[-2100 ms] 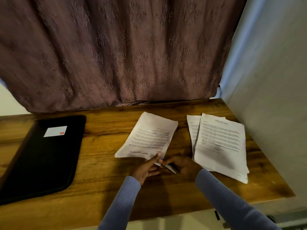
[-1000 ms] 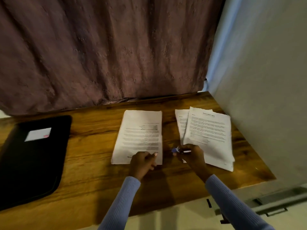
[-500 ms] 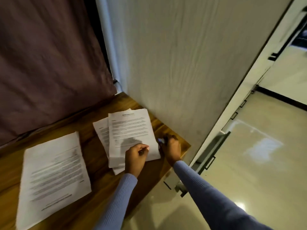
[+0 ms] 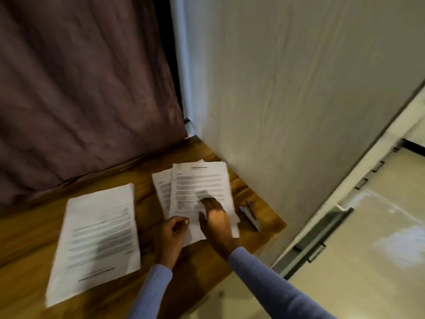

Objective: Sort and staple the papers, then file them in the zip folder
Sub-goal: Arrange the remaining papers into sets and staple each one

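Two lots of printed papers lie on the wooden table (image 4: 253, 194). One stack of papers (image 4: 101, 236) lies flat at the left. A looser pile of papers (image 4: 200, 183) lies at the right, near the wall. My left hand (image 4: 171, 233) pinches the near left corner of that right pile. My right hand (image 4: 215, 217) rests flat on top of it, fingers straight. A small dark stapler (image 4: 249, 215) lies on the table just right of the pile, free of both hands. The zip folder is out of view.
A grey wall (image 4: 287, 100) stands right behind the right pile, and a brown curtain (image 4: 87, 88) hangs behind the table. The table's right corner (image 4: 284, 224) ends close to the stapler, with pale floor (image 4: 368, 261) beyond.
My right hand has let go of the stapler, which now lies on the table, and has moved onto the right pile. My left hand has shifted from the left stack to the right pile.
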`<control>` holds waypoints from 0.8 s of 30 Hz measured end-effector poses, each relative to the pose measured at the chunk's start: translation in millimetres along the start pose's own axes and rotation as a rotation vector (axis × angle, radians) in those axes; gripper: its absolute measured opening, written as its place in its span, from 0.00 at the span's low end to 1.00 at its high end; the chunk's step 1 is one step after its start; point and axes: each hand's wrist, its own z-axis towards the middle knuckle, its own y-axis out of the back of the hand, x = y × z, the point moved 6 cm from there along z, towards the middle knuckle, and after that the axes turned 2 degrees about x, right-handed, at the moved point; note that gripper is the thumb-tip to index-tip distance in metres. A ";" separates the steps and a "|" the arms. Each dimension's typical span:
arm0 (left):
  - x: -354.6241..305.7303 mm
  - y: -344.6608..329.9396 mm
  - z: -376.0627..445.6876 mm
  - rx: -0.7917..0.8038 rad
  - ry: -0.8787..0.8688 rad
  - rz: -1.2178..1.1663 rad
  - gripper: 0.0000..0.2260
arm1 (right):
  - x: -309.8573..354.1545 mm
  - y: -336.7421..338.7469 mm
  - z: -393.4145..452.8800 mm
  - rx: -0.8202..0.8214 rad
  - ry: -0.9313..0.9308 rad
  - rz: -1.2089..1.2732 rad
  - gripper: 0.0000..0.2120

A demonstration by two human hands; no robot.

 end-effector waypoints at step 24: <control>151.4 170.1 -54.8 -0.729 0.676 -0.956 0.26 | 167.5 -189.0 -17.2 0.615 0.530 -0.089 0.11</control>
